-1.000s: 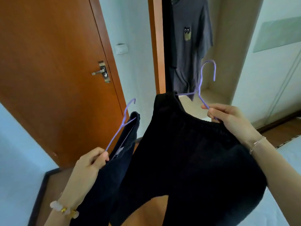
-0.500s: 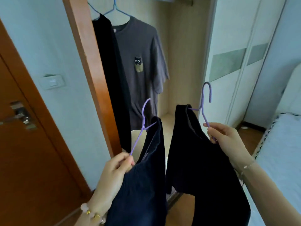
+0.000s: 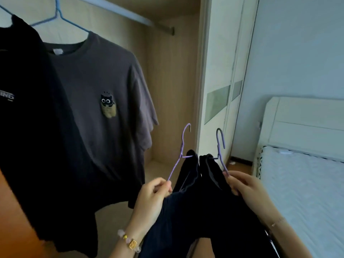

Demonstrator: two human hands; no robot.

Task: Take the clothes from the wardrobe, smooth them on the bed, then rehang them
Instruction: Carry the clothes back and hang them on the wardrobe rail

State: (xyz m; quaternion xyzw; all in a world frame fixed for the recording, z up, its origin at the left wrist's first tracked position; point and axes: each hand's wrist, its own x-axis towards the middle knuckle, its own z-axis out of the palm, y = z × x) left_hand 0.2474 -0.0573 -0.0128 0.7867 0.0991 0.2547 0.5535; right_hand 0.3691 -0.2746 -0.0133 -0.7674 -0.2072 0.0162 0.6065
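Note:
My left hand (image 3: pixel 151 197) pinches a purple hanger (image 3: pixel 181 151) carrying a dark garment (image 3: pixel 167 220). My right hand (image 3: pixel 247 185) grips a second purple hanger (image 3: pixel 220 146) with another black garment (image 3: pixel 219 202) draped on it. Both hangers are side by side, hooks up, in front of the open wardrobe. Inside it a grey T-shirt with a cat print (image 3: pixel 100 101) hangs on a blue hanger (image 3: pixel 59 15), next to a black T-shirt (image 3: pixel 28 127) at the left. The wardrobe rail (image 3: pixel 130 15) runs overhead.
The white sliding wardrobe door (image 3: pixel 219 90) stands right of the opening. A bed with a pale mattress (image 3: pixel 301 183) and white headboard (image 3: pixel 305 123) lies at the right. An orange wooden door edge (image 3: pixel 11 229) shows at the lower left.
The view has swung right and closer to the wardrobe. Both hangers have come together, and the hanging shirts now fill the left side.

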